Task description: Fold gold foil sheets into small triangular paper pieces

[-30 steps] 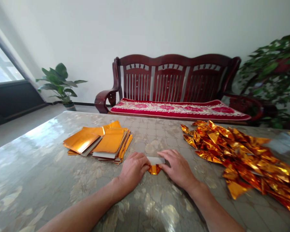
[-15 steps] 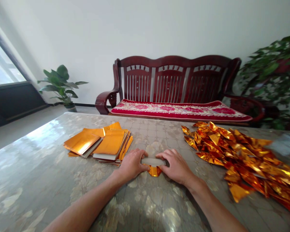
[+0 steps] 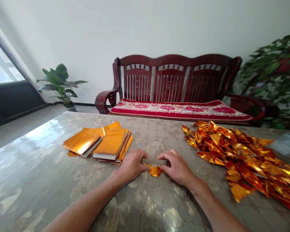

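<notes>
On the table (image 3: 62, 190), head view: foil piece (image 3: 155, 171) sits between our two hands, gold part toward us, pale grey strip along its far side. Our left hand (image 3: 133, 163) has its left end pinched, thumb on the near side, index finger at the far edge. Our right hand (image 3: 177, 166) mirrors that on the right end. Other fingers curled in. Fingertips hide both ends, so we can't tell how hard we're gripping or if the foil piece is lifted at all.

Left of the foil piece and a bit beyond: gold sheets (image 3: 108, 141) in overlapping stacks. Their near corner is just beside our left hand; tight there, can't tell if touching.

Right of the foil piece, well apart: heap of folded gold pieces (image 3: 241, 158), spreading out of view. Our right forearm (image 3: 207, 199) lies between the two. Blurry clear plastic (image 3: 285, 143) at the heap's far side.

Straight beyond the foil piece, past the table edge: dark red wooden bench (image 3: 169, 80), patterned red runner (image 3: 169, 109) on its seat. Far left of the foil piece: potted plant (image 3: 60, 82), window (image 3: 3, 62). Far right: leafy plant (image 3: 273, 67).
</notes>
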`<state>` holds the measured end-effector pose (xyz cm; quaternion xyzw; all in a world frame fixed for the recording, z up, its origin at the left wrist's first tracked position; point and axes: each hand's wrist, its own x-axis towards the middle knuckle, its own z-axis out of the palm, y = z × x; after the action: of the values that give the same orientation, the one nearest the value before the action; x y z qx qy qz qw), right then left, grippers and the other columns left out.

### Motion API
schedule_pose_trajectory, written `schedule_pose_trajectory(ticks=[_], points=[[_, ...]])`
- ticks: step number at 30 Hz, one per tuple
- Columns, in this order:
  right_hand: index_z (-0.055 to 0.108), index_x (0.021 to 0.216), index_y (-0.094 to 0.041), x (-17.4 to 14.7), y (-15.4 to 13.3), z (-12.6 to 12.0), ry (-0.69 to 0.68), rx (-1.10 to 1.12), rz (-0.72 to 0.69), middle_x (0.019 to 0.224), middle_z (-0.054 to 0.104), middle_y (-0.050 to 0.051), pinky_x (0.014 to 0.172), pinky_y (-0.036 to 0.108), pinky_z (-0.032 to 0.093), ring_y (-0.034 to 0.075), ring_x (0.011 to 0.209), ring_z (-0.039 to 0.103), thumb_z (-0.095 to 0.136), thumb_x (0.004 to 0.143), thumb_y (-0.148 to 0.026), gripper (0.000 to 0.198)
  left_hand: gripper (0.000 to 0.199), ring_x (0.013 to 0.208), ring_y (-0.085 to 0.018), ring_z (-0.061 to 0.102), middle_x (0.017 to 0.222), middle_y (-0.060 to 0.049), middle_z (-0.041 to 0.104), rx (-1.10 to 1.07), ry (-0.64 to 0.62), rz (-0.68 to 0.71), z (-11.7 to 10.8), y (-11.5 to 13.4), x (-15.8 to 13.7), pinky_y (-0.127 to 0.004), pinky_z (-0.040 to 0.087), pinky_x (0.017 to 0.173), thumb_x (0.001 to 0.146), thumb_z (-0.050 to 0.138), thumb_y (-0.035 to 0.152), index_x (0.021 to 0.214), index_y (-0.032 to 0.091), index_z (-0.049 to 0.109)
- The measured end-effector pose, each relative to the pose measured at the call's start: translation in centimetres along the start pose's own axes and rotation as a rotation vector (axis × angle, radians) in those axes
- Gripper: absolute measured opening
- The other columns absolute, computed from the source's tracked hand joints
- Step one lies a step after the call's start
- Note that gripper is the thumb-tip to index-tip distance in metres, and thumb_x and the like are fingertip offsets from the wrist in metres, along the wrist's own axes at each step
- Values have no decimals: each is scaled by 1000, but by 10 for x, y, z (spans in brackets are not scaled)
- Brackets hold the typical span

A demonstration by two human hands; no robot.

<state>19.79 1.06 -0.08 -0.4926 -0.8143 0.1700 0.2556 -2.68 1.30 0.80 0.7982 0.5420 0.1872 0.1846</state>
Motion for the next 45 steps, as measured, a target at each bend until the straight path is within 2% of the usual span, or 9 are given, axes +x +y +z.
schedule_pose_trajectory(ticks=[6,12,17,26,32,35,37,42,45], points=[[69,87,-27,-3,0,1,6,-3,-95,85,67,-2,80,33,39,20,90,53,69,76,-9,21,10,74,-14,55,73,3,59,-105,44,45,7,-1,-8,-23,33,65,73,75,24,76,21,66],[70,83,-27,-8,-1,2,46,-71,-171,80,64,-2,78,32,37,19,88,51,72,80,-13,14,9,78,-14,57,78,1,60,-150,85,66,14,-3,-15,-22,37,68,78,72,19,72,18,65],[70,87,-26,-12,-3,1,63,-173,-258,81,62,1,77,32,37,19,86,49,66,88,-19,8,11,83,-15,56,81,1,61,-16,100,171,14,-2,-20,-24,38,72,84,69,23,75,19,64],[71,92,-25,-16,-5,-3,34,-253,-361,80,59,3,73,32,36,19,82,47,51,97,-23,21,23,81,-16,54,83,-1,60,247,77,283,11,3,-26,-28,40,72,97,50,30,80,20,62],[71,97,-25,-18,-4,-3,-7,-212,-360,82,61,4,74,32,39,19,82,50,49,96,-18,24,18,79,-18,52,85,-3,60,446,40,370,11,6,-32,-31,39,68,97,48,21,84,20,61],[71,98,-25,-19,-4,-5,-23,-185,-350,85,62,4,76,34,40,19,83,51,49,92,-13,26,13,80,-19,52,88,-3,61,469,-10,389,7,10,-37,-31,39,69,96,50,20,89,20,61],[72,96,-25,-19,-6,-6,-20,-176,-340,86,63,4,77,34,40,19,83,51,50,89,-10,27,16,80,-19,52,87,-3,61,465,-12,390,5,12,-39,-31,38,69,98,48,24,89,20,61],[70,84,-22,-20,-11,-9,-15,-195,-289,81,63,3,76,33,39,18,80,53,53,89,-15,19,35,78,-18,54,80,-3,62,400,36,338,6,13,-34,-31,36,71,101,38,38,82,21,63],[65,74,-20,-18,-12,-7,0,-211,-248,75,61,3,73,31,38,17,76,53,50,94,-20,25,36,77,-17,55,79,-3,63,344,61,235,7,13,-28,-30,35,70,98,45,42,76,20,63]])
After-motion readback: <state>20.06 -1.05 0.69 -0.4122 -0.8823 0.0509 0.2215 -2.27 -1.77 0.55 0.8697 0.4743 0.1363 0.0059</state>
